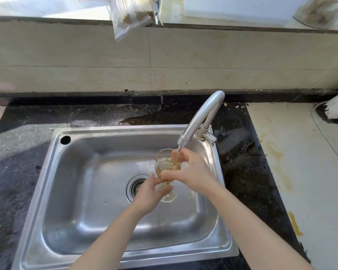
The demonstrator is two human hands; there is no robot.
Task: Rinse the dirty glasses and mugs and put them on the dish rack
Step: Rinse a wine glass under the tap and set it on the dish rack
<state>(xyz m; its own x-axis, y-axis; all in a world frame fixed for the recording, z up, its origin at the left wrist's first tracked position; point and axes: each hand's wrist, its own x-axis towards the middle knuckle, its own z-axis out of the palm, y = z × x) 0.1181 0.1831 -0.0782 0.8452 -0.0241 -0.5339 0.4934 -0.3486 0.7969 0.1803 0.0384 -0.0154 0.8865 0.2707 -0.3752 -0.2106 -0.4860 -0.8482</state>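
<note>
Rinse step in progress. Wine glass (164, 162) is under the running tap (203, 117), approx 2 o'clock of the sink (82, 191) drain (137, 187). L hand (148, 193) fingers clasp the stem/foot; R hand (193, 172) wraps the bowl. Yellowish residue visible inside. No rack or other glasses/mugs in view; racking not yet done.

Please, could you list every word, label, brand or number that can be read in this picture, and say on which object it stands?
No text can be read.
The stainless steel sink has a faint mark at its lower left, perhaps a stamp, too blurred to read.
The clear plastic bag, curved metal tap and clear stemmed glass, held by left hand and right hand, show no print.
</note>
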